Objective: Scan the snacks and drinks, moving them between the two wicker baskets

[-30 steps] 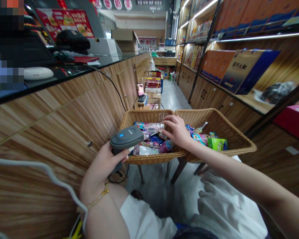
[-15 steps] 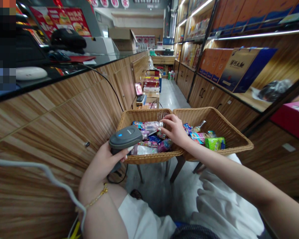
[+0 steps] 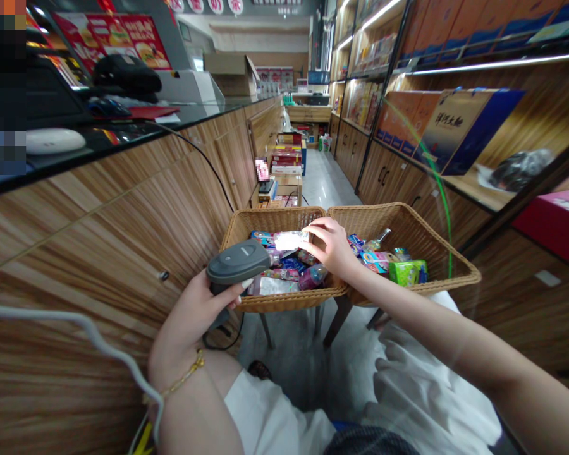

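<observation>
My left hand [image 3: 203,304] is shut around a grey handheld barcode scanner [image 3: 238,262], whose head points toward the baskets. My right hand [image 3: 329,248] reaches over the divide between two wicker baskets and grips a clear packaged bottle [image 3: 289,240], its label flaring white in the light. The left basket [image 3: 284,299] holds several packaged goods, including a foil pouch [image 3: 272,285]. In the right basket [image 3: 408,221] lie more packages and a green box [image 3: 408,273]. A black cord runs down from the scanner.
A wood-panelled counter [image 3: 123,215] with a black top runs along the left, and a white cable [image 3: 76,322] crosses the lower left. Shelves of boxed goods [image 3: 455,129] line the right. Stacked cartons [image 3: 287,161] stand in the aisle ahead.
The bottle in my right hand has turned slightly and now flares white. A thin green light streak has appeared at the right. The view has shifted slightly left.
</observation>
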{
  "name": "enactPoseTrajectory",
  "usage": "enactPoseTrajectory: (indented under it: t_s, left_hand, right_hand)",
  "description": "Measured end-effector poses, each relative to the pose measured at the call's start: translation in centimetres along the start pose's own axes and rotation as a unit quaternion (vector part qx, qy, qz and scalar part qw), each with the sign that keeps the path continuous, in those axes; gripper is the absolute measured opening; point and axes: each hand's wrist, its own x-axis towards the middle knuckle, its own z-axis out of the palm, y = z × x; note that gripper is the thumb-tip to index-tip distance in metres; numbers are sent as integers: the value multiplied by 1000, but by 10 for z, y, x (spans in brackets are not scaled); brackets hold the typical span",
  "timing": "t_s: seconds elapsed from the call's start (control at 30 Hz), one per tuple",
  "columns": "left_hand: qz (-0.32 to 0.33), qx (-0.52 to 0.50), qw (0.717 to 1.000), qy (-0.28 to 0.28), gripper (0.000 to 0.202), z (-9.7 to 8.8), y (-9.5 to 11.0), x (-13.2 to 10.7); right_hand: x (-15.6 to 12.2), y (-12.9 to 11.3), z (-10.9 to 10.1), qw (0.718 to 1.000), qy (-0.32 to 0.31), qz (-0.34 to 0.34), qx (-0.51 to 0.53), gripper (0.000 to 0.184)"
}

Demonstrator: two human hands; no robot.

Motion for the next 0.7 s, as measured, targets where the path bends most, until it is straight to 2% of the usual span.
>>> enactPoseTrajectory:
  t_s: [0.23,0.7]
  left_hand:
    - [-8,-1,1000,4,37,-3,-3,0]
    - [1,14,1000,10,36,-7,-10,1]
  right_hand:
    - [-2,-5,-7,1000,13,12,1,28]
    - [-1,-1,-5,999,28,27,15,29]
